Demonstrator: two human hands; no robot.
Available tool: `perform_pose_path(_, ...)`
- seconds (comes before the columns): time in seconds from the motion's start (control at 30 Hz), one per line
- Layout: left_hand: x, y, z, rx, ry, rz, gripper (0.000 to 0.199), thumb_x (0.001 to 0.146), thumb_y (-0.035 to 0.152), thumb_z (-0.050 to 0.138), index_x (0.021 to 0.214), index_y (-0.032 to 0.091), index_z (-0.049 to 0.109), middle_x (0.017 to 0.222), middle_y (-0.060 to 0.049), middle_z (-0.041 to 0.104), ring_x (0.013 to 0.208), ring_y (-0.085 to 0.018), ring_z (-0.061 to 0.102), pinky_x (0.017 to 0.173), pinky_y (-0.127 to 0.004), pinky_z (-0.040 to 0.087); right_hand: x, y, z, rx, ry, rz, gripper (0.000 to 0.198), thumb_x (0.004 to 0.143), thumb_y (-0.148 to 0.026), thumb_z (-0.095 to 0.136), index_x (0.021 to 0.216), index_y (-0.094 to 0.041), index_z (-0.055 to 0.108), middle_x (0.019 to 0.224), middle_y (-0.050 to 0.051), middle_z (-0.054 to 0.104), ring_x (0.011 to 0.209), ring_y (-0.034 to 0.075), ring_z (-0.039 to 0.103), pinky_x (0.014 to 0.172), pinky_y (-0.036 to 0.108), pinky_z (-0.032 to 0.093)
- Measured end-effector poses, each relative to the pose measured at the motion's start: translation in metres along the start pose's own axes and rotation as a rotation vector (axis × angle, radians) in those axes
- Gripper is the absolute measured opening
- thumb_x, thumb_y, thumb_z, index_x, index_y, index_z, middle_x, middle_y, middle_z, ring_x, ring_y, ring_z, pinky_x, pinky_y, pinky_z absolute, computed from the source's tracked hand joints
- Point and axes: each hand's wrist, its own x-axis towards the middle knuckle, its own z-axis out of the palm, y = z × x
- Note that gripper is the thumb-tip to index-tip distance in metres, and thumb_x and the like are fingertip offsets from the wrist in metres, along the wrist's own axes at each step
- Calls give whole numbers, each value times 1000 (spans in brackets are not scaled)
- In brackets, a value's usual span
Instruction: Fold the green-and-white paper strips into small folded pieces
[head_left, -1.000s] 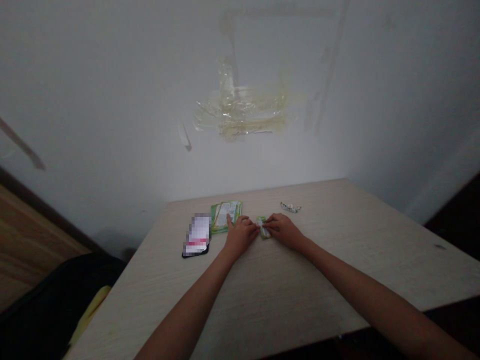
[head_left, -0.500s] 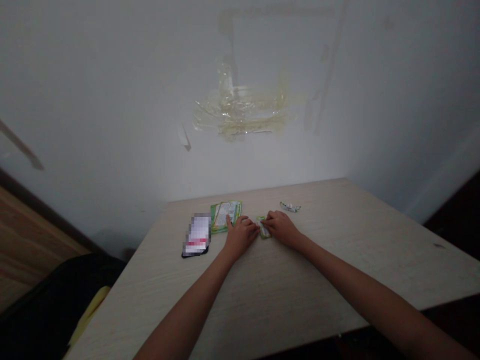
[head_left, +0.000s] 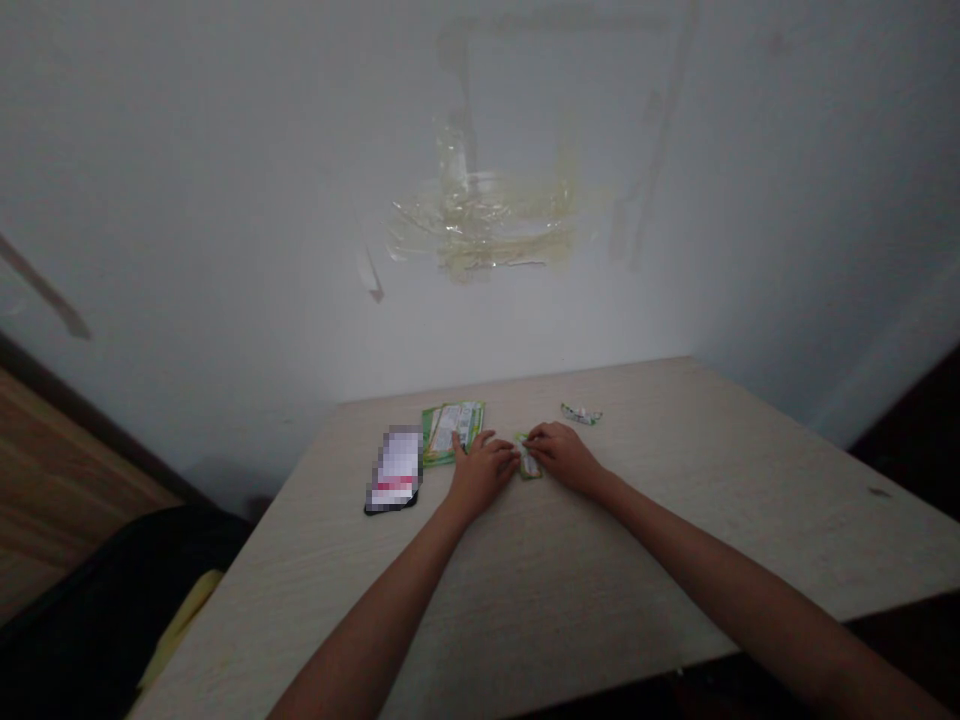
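A small green-and-white packet (head_left: 531,468) lies on the table between my two hands. My left hand (head_left: 484,472) is palm down, its index finger and thumb drawn together at the packet's left edge while its outer fingers stick out. From the other side, my right hand (head_left: 566,456) pinches the packet's upper part with curled fingers. Both sets of fingertips nearly meet and partly cover the packet. Just beyond the left hand is a stack of larger green packets (head_left: 450,422) with printed white panels; the outstretched little finger overlaps its near edge.
A phone (head_left: 395,470) with a blurred-out screen lies left of the stack. Behind my right hand sits a crumpled wrapper (head_left: 581,413). The pale wooden table (head_left: 675,430) meets a wall (head_left: 300,250) with old tape on it. A dark bag-like item (head_left: 127,590) is at lower left.
Both hands stay almost where they were, with only a tiny shift of the fingers at the small packet. The other things on the table have not moved.
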Motion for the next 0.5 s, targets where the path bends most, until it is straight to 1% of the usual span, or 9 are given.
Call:
perform_pose_path(0.17, 0, 0, -3, 3, -19, -3, 25, 95, 42, 48, 109, 37, 69, 118, 0, 70, 133, -28, 42, 106, -76, -9, 4, -4, -2, -91, -26, 69, 23, 94, -27, 57, 112, -27, 71, 106, 6, 64, 99, 21, 55, 88, 35, 39)
perform_pose_path(0.33, 1, 3, -5, 6, -42, -12, 26, 95, 42, 48, 110, 37, 68, 119, 0, 70, 134, -28, 42, 106, -76, -8, 8, -12, -4, -180, -29, 99, 23, 93, -25, 57, 112, -25, 70, 105, 8, 62, 97, 22, 53, 87, 35, 39)
perform_pose_path(0.5, 1, 3, -5, 19, -60, -23, 25, 94, 41, 50, 111, 37, 68, 121, -1, 69, 134, -29, 42, 107, -75, -5, 10, -13, -2, -174, -19, 122, 24, 94, -25, 55, 113, -23, 69, 104, 9, 61, 97, 21, 52, 84, 33, 40)
